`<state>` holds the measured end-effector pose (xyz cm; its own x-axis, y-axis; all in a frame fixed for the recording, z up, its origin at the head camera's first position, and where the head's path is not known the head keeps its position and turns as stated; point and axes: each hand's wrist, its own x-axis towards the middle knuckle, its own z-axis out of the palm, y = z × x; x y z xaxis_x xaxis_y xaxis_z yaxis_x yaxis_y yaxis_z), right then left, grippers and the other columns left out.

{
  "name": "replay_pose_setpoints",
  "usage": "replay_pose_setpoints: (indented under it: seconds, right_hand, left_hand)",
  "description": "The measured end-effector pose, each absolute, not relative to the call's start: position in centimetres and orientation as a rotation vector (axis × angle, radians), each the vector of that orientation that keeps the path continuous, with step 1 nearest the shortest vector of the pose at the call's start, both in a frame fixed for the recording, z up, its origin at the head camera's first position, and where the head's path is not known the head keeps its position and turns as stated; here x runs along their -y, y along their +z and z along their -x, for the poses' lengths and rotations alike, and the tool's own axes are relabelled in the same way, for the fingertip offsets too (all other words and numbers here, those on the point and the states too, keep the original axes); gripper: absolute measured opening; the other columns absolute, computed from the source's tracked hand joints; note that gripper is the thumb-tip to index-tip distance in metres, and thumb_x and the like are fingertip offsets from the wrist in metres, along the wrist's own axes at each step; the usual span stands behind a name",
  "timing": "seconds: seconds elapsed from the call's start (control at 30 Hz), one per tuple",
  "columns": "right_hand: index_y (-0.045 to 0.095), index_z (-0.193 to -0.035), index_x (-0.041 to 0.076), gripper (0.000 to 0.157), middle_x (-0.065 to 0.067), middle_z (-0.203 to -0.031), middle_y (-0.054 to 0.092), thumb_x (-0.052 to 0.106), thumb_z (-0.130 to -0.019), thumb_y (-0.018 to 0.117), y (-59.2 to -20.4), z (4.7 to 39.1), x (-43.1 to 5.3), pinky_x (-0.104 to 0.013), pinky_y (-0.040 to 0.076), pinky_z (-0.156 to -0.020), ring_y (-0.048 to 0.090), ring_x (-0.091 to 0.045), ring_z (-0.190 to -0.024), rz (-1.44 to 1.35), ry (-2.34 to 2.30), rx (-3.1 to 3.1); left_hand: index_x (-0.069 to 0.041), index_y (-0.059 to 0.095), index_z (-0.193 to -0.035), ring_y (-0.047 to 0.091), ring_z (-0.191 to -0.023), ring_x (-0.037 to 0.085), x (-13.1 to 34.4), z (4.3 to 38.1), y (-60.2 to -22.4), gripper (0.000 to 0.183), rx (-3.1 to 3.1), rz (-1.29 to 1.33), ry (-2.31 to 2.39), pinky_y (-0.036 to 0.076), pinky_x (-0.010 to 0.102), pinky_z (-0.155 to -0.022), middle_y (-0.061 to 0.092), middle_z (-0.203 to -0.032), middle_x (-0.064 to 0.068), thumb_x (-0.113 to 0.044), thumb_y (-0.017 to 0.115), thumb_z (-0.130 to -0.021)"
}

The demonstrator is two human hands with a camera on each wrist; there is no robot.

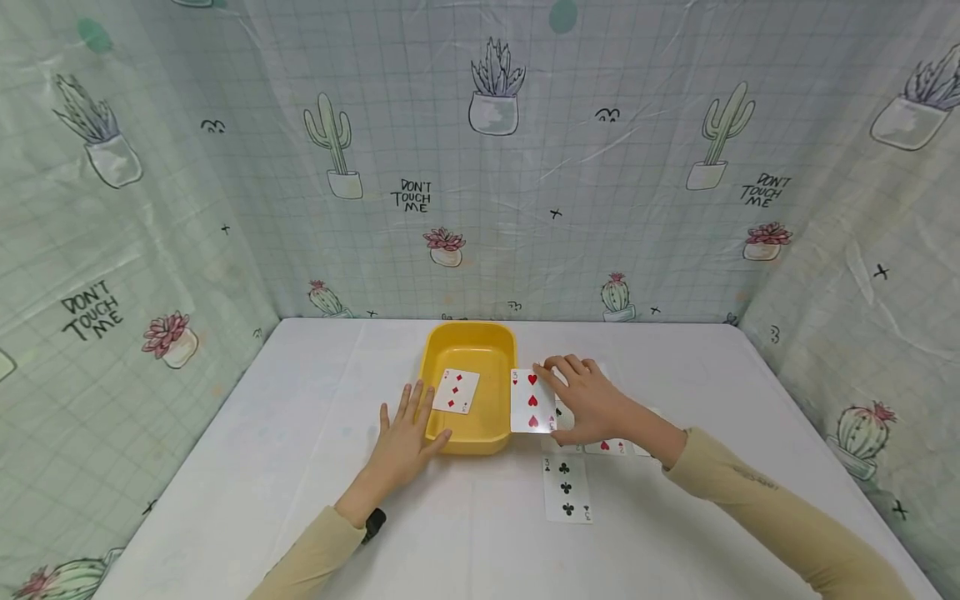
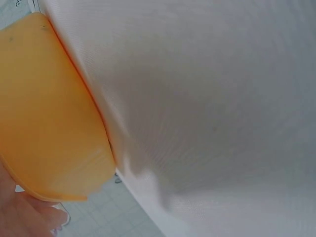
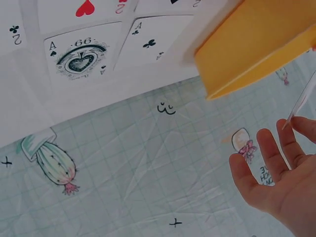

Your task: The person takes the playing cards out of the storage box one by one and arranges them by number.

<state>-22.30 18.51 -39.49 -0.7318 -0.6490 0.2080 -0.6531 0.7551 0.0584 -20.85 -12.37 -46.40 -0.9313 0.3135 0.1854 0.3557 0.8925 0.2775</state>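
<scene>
In the head view my right hand (image 1: 592, 403) pinches a three of hearts card (image 1: 533, 401) at its right edge, beside the right rim of a yellow tray (image 1: 468, 447). The right wrist view catches this card nearly edge-on, between fingertips and thumb. My left hand (image 1: 401, 439) has its fingers spread straight at the tray's left rim. From the left wrist, the tray's side wall (image 2: 54, 108) fills the left of the picture, with fingers (image 2: 24, 217) at its rim. A three of diamonds (image 1: 455, 392) lies face up inside the tray.
A three of clubs (image 1: 567, 490) lies on the white table (image 1: 300, 467), right of the tray. Behind it are more cards, partly covered by my right hand: a two of hearts (image 3: 85, 9), an ace of spades (image 3: 79, 61) and an ace of clubs (image 3: 149, 45). Cactus-print cloth (image 1: 495, 200) surrounds the table.
</scene>
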Motion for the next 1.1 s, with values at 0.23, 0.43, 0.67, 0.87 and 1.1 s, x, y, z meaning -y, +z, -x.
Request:
replay_pose_setpoints:
  seconds: [0.23, 0.43, 0.67, 0.87, 1.1]
  right_hand:
    - [0.036, -0.135, 0.011, 0.089, -0.004, -0.126, 0.041, 0.051, -0.062, 0.068, -40.0, 20.5, -19.6, -0.046, 0.036, -0.091, 0.037, -0.022, -0.113, -0.999, 0.019, 2.764]
    - [0.037, -0.135, 0.013, 0.084, -0.003, -0.127, 0.042, 0.048, -0.064, 0.065, -40.3, 19.0, -20.7, -0.045, 0.034, -0.092, 0.036, -0.022, -0.115, -0.979, 0.044, 2.785]
    - [0.036, -0.136, 0.014, 0.088, -0.002, -0.125, 0.042, 0.049, -0.061, 0.068, -40.7, 17.5, -22.3, -0.046, 0.034, -0.092, 0.036, -0.021, -0.115, -0.957, 0.037, 2.813]
    - [0.033, -0.138, 0.016, 0.090, -0.001, -0.127, 0.040, 0.049, -0.061, 0.067, -41.3, 16.3, -23.6, -0.044, 0.034, -0.090, 0.036, -0.020, -0.113, -0.956, 0.014, 2.823]
    - [0.034, -0.137, 0.016, 0.091, -0.001, -0.129, 0.039, 0.049, -0.060, 0.068, -42.1, 15.2, -25.0, -0.043, 0.033, -0.090, 0.036, -0.018, -0.114, -0.932, 0.019, 2.820]
  left_hand:
    - [-0.005, 0.021, -0.142, 0.011, -0.138, 0.036, 12.4, 20.9, -46.4, 0.074, 2.907, 0.524, -0.464, 0.012, 0.067, -0.099, 0.013, -0.150, 0.015, -0.049, 0.046, -0.087]
    - [-0.006, 0.021, -0.142, 0.010, -0.138, 0.035, 12.3, 20.9, -46.4, 0.074, 2.917, 0.522, -0.453, 0.012, 0.067, -0.099, 0.013, -0.150, 0.015, -0.049, 0.045, -0.087]
    - [-0.005, 0.021, -0.142, 0.010, -0.138, 0.035, 12.2, 20.8, -46.3, 0.074, 2.920, 0.519, -0.471, 0.011, 0.067, -0.100, 0.012, -0.150, 0.014, -0.049, 0.045, -0.087]
    - [-0.006, 0.021, -0.142, 0.012, -0.137, 0.035, 12.3, 20.9, -46.3, 0.074, 2.914, 0.522, -0.455, 0.013, 0.067, -0.099, 0.013, -0.150, 0.014, -0.050, 0.044, -0.088]
    - [-0.006, 0.020, -0.142, 0.010, -0.138, 0.035, 12.3, 20.8, -46.4, 0.074, 2.925, 0.525, -0.484, 0.010, 0.067, -0.100, 0.012, -0.150, 0.014, -0.050, 0.044, -0.088]
